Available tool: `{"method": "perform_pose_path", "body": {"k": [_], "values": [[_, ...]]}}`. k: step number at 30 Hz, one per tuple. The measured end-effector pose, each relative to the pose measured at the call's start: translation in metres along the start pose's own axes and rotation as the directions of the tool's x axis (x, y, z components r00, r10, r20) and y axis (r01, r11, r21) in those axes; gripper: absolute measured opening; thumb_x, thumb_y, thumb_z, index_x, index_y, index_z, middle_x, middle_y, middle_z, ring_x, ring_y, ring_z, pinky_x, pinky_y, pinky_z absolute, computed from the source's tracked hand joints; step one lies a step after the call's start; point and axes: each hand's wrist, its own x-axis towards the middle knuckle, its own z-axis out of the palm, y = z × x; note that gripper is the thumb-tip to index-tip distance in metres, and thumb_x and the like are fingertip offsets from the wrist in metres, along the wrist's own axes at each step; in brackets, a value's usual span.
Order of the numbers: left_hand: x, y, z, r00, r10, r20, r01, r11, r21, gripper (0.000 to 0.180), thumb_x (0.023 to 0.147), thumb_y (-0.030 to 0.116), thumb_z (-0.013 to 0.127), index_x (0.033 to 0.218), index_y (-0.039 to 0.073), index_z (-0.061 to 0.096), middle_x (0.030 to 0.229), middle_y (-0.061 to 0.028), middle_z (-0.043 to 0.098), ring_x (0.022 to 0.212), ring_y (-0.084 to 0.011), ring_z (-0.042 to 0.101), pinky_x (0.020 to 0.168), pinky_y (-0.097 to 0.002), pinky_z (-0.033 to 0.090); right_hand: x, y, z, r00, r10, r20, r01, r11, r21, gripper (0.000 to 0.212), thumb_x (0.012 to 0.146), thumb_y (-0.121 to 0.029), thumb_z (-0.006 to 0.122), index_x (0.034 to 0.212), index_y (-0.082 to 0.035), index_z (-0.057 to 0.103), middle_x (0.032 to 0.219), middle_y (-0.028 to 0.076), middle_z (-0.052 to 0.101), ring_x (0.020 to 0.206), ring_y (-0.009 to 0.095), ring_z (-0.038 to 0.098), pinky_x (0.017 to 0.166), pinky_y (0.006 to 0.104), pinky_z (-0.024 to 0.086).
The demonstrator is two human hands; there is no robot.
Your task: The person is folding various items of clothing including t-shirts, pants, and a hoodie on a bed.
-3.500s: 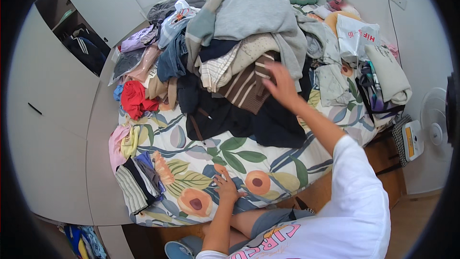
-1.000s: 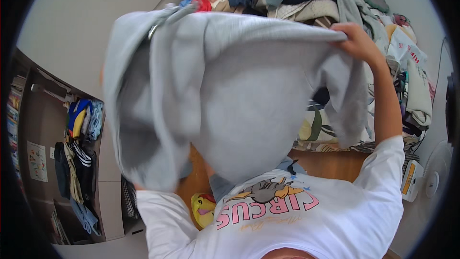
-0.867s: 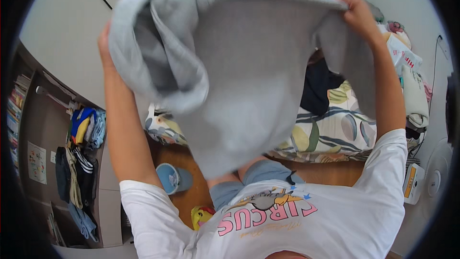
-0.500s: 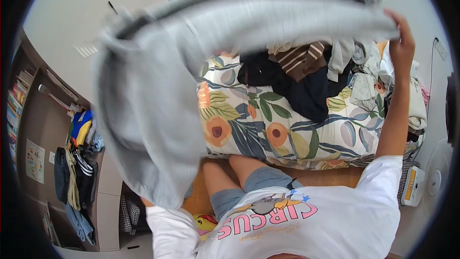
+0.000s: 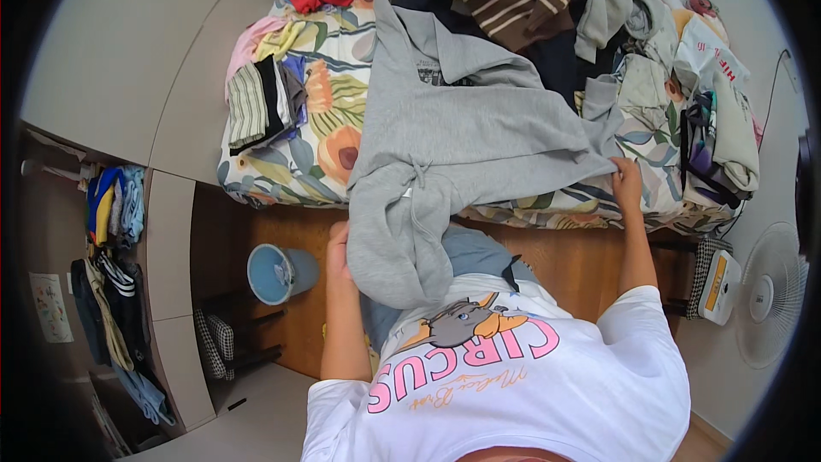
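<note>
A grey hoodie [image 5: 479, 130] lies spread over the front of the bed, its hood [image 5: 402, 244] hanging over the near edge above my lap. Drawstrings show where the hood meets the body. At the left side of the hood, my left hand [image 5: 339, 248] is closed on the cloth, its fingertips partly hidden. My right hand [image 5: 628, 183] pinches the right edge of the hoodie near the bed's front. Between the two hands the fabric is fairly flat, with a few creases.
The bed has a flowered cover [image 5: 342, 150]. Folded clothes [image 5: 261, 107] lie at its left, a heap with a brown striped garment [image 5: 522, 15] behind. A blue bin [image 5: 280, 274] stands on the floor at left; a white fan [image 5: 764, 291] is at right. Shelves with clothes line the left.
The hoodie, raised and blurred in the air before, has come down onto the bed. Both my hands have lowered with it, and the bin and folded clothes now show.
</note>
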Motion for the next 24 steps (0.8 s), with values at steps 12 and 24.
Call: {"method": "perform_pose_path", "body": {"k": [12,24], "values": [[-0.071,-0.062,0.003,0.984,0.035,-0.176,0.026,0.942,0.336,0.048,0.089,0.026,0.052,0.128,-0.001,0.042,0.124,-0.0132,0.050,0.112,-0.0219,0.050,0.096,-0.0341,0.040,0.054,0.005,-0.047,0.593,0.314,0.741,-0.085,0.940,-0.330,0.047,0.073,-0.022,0.067,0.116,-0.006,0.056,0.102,0.017,0.062,0.088,0.028,0.062,0.080,0.0341,0.047],[-0.097,-0.071,0.000,0.978,0.195,0.081,-0.163,0.456,0.875,0.064,0.075,0.011,0.069,0.130,0.000,0.037,0.119,-0.0127,0.053,0.107,-0.0199,0.050,0.093,-0.0304,0.039,0.158,-0.139,0.023,0.841,0.240,0.486,0.062,0.848,-0.526,0.031,0.073,-0.023,0.061,0.096,-0.002,0.063,0.102,0.019,0.062,0.094,0.032,0.060,0.078,0.0415,0.049]]}}
